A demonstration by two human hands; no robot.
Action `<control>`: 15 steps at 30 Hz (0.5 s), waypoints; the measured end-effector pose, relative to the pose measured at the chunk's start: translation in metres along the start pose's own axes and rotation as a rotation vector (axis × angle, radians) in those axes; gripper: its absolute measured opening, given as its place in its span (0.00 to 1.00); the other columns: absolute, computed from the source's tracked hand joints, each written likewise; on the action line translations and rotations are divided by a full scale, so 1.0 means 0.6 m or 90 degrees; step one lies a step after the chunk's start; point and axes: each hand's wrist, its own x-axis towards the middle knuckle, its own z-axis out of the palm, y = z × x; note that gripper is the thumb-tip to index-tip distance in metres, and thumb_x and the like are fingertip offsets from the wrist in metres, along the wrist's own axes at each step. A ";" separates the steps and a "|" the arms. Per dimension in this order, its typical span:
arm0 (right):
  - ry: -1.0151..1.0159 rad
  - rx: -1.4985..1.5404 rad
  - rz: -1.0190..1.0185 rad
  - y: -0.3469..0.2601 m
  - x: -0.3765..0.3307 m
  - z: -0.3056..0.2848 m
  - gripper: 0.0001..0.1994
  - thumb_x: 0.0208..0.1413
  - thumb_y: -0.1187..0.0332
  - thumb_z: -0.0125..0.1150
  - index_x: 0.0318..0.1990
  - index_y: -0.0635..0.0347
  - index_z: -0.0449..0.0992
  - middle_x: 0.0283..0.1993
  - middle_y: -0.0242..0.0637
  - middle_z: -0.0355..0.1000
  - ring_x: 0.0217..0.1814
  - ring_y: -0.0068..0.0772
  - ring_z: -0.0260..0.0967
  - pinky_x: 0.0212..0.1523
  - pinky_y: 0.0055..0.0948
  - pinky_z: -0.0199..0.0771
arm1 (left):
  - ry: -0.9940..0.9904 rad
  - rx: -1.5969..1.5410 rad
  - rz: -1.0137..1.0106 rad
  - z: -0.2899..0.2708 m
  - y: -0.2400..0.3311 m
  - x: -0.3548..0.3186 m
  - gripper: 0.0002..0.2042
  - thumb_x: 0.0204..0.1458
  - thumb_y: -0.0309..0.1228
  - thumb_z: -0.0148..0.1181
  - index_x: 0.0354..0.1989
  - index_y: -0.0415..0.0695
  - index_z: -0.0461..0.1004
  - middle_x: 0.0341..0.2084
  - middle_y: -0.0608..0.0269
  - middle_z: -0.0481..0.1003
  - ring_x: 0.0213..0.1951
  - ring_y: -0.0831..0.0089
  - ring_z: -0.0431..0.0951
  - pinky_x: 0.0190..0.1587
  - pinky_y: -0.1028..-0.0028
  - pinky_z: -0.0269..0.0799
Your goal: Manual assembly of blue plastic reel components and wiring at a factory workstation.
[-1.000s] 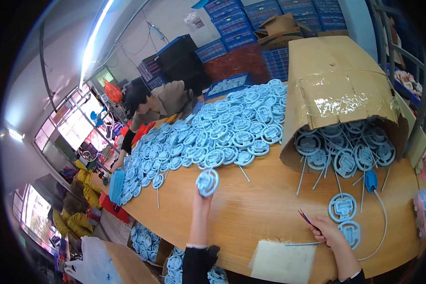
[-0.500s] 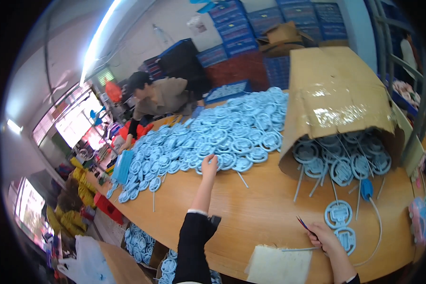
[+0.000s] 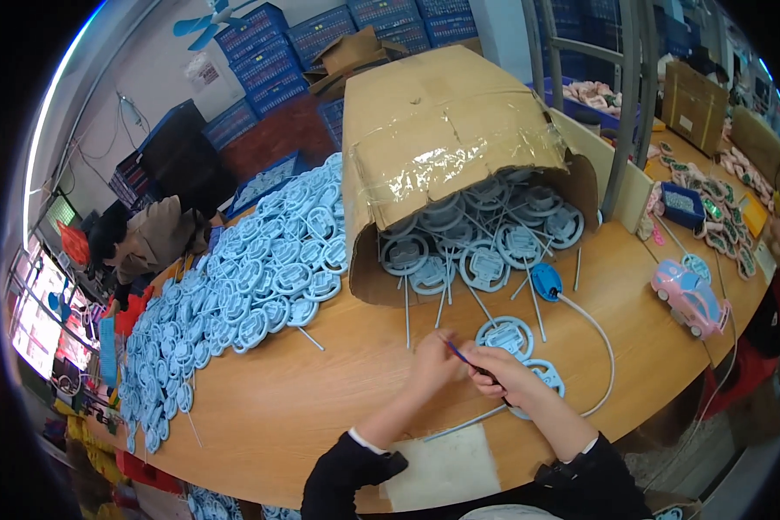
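Observation:
Near the front edge of the table, my left hand (image 3: 435, 362) is closed with its fingertips pinched beside the tip of a thin dark tool (image 3: 472, 364). What those fingertips hold, if anything, is too small to make out. My right hand (image 3: 504, 380) is shut on that slender pointed tool, its tip turned up and left toward my left hand. Just beyond my right hand lies a light-blue toy steering wheel (image 3: 504, 336); a second steering wheel (image 3: 546, 378) is partly hidden behind the hand. A thin blue rod (image 3: 464, 423) lies below my wrists.
A large taped cardboard box (image 3: 451, 113) lies on its side, steering wheels spilling from its mouth. Left of it spreads a heap of steering wheels (image 3: 260, 277). A blue oval piece (image 3: 546, 282) with a pale cable, a pink toy car (image 3: 689, 299) and a pale sheet (image 3: 442, 472) lie around. A person (image 3: 152, 238) bends over far left.
My left hand has left the heap's edge and come back to my right hand, which still holds the tool. The view has swung to the right.

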 end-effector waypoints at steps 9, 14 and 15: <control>0.003 0.143 -0.080 -0.004 0.006 -0.025 0.13 0.53 0.61 0.45 0.21 0.57 0.61 0.10 0.26 0.51 0.06 0.15 0.42 0.06 0.15 0.37 | -0.061 0.007 0.414 0.069 0.029 0.067 0.23 0.32 0.35 0.55 0.41 0.40 0.65 0.40 0.51 0.66 0.41 0.54 0.66 0.43 0.62 0.62; 0.009 0.134 -0.083 -0.013 0.000 -0.019 0.13 0.53 0.60 0.45 0.22 0.56 0.62 0.10 0.24 0.50 0.06 0.14 0.42 0.06 0.15 0.37 | -0.282 -0.063 0.193 -0.012 0.064 0.023 0.22 0.33 0.32 0.59 0.42 0.43 0.66 0.42 0.56 0.66 0.47 0.58 0.63 0.47 0.64 0.58; 0.008 0.143 -0.081 -0.013 0.003 -0.018 0.13 0.53 0.60 0.45 0.22 0.56 0.62 0.10 0.24 0.50 0.06 0.14 0.42 0.06 0.15 0.37 | -0.304 -0.069 0.183 -0.036 0.058 0.007 0.23 0.33 0.31 0.59 0.42 0.43 0.65 0.42 0.55 0.66 0.47 0.58 0.62 0.48 0.65 0.57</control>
